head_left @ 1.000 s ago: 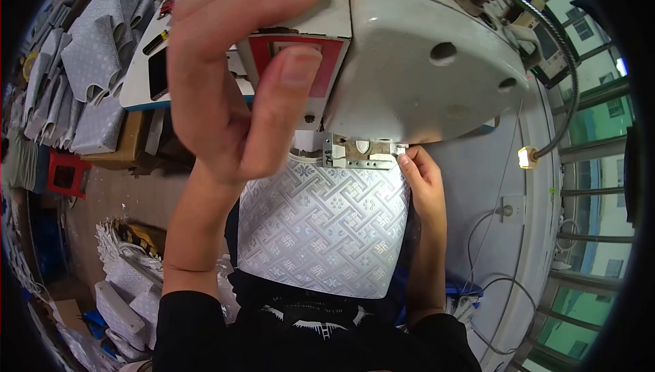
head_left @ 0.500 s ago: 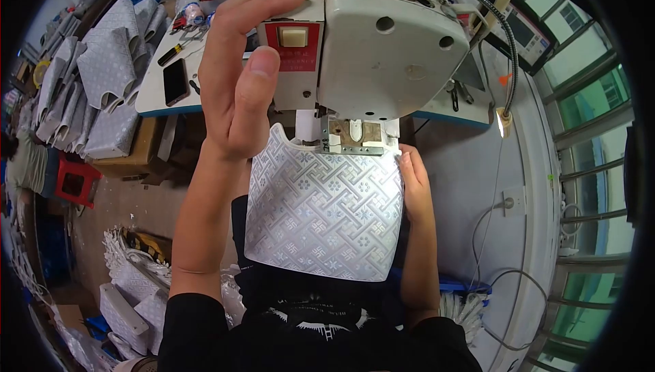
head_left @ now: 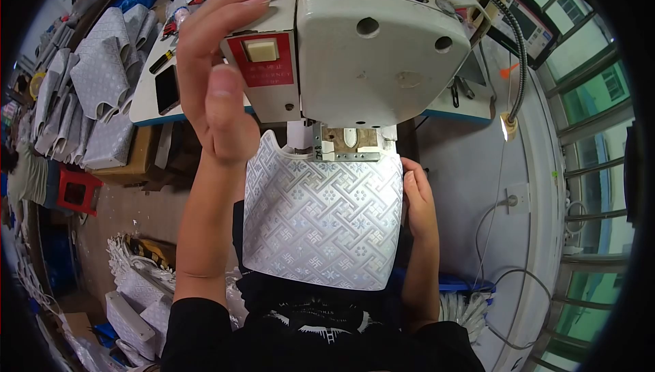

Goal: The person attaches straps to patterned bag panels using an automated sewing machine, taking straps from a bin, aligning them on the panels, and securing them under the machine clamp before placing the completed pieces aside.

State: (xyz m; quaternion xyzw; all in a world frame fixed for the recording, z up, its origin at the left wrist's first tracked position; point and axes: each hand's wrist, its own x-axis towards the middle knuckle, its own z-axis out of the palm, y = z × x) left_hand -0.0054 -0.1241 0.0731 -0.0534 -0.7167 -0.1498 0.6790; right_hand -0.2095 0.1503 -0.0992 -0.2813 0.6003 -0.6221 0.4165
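Observation:
A white-silver panel of patterned fabric [head_left: 321, 225] hangs from the sewing area of a white sewing machine [head_left: 382, 55]. Its top edge sits at the metal plate [head_left: 349, 147] under the machine head. My right hand [head_left: 421, 201] grips the panel's upper right edge, some fingers hidden behind it. Raised at the machine's left side, my left hand [head_left: 218, 109] has its fingers stretched toward the top of the housing and its thumb apart. Beside it is a red label with a cream switch [head_left: 262, 50]. Whether the left fingertips touch the housing I cannot tell.
Stacked patterned pieces [head_left: 102, 65] lie at the left, near a phone [head_left: 166, 90] on the worktable. A red stool [head_left: 78, 189] stands below. More pieces [head_left: 133, 321] are piled at lower left. A flexible lamp [head_left: 508, 126] hangs at the right beside windows.
The view has shifted slightly, so the machine appears larger and further left. My left hand stays raised beside the switch, and my right hand remains at the fabric panel's edge.

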